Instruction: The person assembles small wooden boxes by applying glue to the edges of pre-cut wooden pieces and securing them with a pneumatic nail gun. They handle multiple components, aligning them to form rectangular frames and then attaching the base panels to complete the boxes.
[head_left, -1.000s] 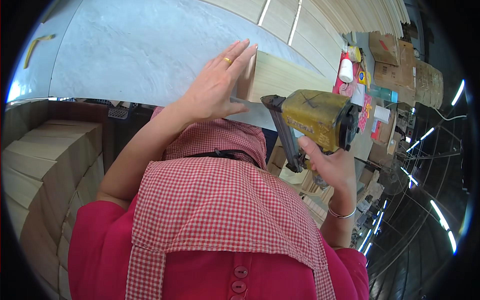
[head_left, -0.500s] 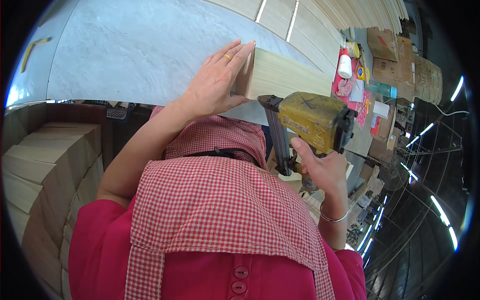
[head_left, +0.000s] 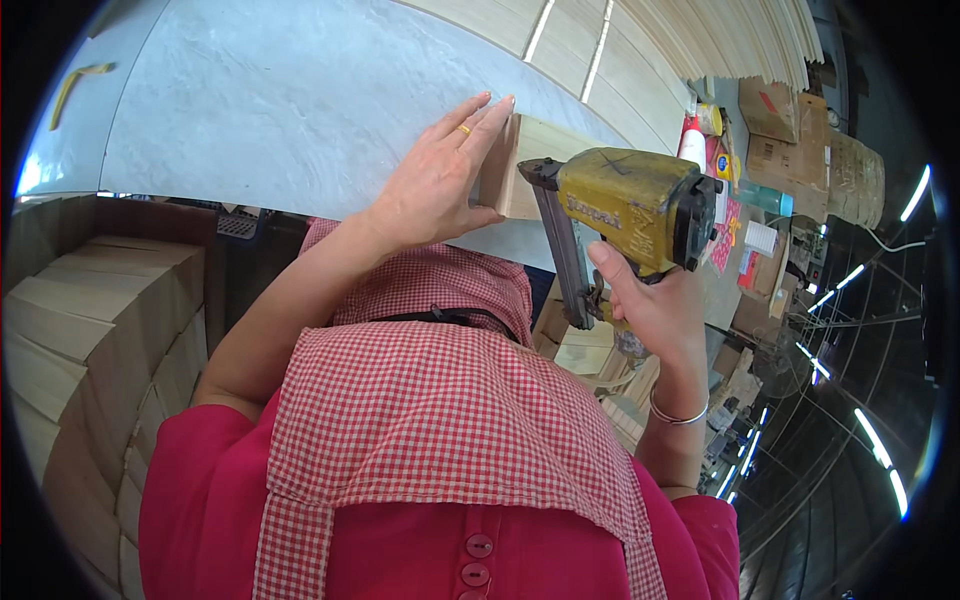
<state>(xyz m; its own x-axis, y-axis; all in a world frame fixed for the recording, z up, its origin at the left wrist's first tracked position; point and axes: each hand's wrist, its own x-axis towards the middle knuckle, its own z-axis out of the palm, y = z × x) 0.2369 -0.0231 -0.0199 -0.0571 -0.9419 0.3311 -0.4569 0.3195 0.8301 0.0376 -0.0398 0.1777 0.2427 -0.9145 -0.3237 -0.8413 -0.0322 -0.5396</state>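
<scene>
My left hand (head_left: 432, 185) spans a narrow brown wooden end piece (head_left: 498, 172), its fingers stretched along it to the far corner and its thumb at the near corner. That piece stands against the end of a pale wooden board (head_left: 560, 138) on the table. In my right hand (head_left: 655, 312) is a worn yellow nail gun (head_left: 625, 205), my fingers wrapped round its handle. Its dark nose (head_left: 538, 172) is over the board, close to the joint with the end piece. Whether the nose touches the wood I cannot tell. The gun covers much of the board.
Pale wooden panels (head_left: 560, 45) and stacked slats (head_left: 730, 35) lie along the far side of the grey marbled table (head_left: 260, 100). A bent yellow strip (head_left: 66, 92) rests at far left. Stacked wooden blocks (head_left: 100, 290) stand below left. Cardboard boxes (head_left: 790, 145) and bottles are at right.
The nail gun has risen and shifted so its nose now overlaps the board near the end piece. My left hand, still on the end piece, appears slightly lower and farther right.
</scene>
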